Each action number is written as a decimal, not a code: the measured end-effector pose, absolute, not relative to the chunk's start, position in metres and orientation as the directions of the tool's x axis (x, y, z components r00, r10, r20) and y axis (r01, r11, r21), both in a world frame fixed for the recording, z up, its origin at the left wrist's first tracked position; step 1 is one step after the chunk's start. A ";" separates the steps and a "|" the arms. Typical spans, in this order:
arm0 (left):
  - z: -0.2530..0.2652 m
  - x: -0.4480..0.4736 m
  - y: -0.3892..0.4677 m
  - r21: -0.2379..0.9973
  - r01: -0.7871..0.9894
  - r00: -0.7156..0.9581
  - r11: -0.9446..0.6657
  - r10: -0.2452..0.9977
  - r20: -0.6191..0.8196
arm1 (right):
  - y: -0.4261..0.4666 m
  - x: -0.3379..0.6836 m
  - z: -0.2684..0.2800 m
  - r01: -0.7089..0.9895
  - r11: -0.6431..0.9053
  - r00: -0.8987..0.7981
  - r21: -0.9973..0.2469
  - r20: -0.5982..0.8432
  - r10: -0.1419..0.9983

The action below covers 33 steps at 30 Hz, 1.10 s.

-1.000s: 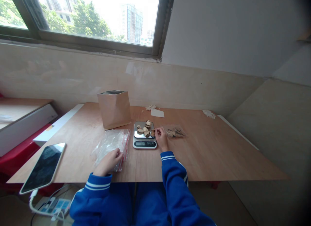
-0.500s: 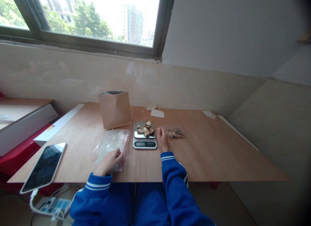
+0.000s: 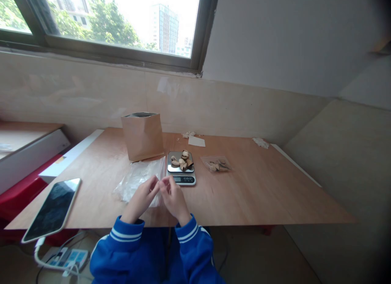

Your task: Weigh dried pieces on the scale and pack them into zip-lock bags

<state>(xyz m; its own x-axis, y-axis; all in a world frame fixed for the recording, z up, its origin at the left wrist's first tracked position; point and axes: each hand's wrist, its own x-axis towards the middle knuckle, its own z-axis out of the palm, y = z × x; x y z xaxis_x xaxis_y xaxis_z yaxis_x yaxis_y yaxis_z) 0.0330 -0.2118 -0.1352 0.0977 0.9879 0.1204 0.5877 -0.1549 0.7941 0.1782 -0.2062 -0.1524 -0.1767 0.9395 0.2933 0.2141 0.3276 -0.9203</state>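
Note:
My left hand and my right hand meet just in front of the scale, fingertips pinched close together. Between them they grip the right edge of a clear plastic zip bag, whose red-tinged edge is partly covered by the fingers. Behind my right hand stands a small kitchen scale, its display partly hidden. Several pale, brown-edged dried pieces, perhaps dried mushrooms, are heaped on its steel plate. To the right of the scale lies another clear zip bag with similar pieces inside.
An open brown paper bag stands upright behind the zip bags. A white card and crumpled scraps lie toward the wall. At the left table edge rests a phone on a white cable, above a power strip.
My right hand has left the scale's right side and come back left to join my left hand. The clear bag's right edge has shifted up and right. The heap looks unchanged.

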 end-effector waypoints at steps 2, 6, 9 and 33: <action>-0.133 0.034 -0.213 0.820 0.544 0.095 -0.178 0.984 0.151 | -0.210 0.164 -0.147 0.157 0.272 -0.206 -0.949 0.238 0.949; -0.125 0.033 -0.216 0.839 0.504 0.077 -0.205 0.978 0.193 | -0.203 0.160 -0.144 0.041 0.267 -0.193 -0.963 0.255 0.948; -0.120 0.034 -0.219 0.844 0.487 0.057 -0.226 0.972 0.228 | -0.200 0.163 -0.149 0.033 0.262 -0.213 -0.964 0.250 0.945; -0.159 -0.016 -0.202 0.782 0.587 -0.439 0.207 0.894 0.092 | -0.201 0.181 -0.173 0.193 0.175 -0.380 -0.966 0.091 0.921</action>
<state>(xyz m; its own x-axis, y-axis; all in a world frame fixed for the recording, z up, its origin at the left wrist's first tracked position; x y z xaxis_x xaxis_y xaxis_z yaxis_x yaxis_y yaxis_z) -0.0160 -0.2022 -0.1590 -0.4390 0.8937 0.0924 0.5872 0.2075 0.7824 0.1814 -0.2013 -0.1733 -0.3800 0.9205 0.0908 0.1928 0.1748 -0.9655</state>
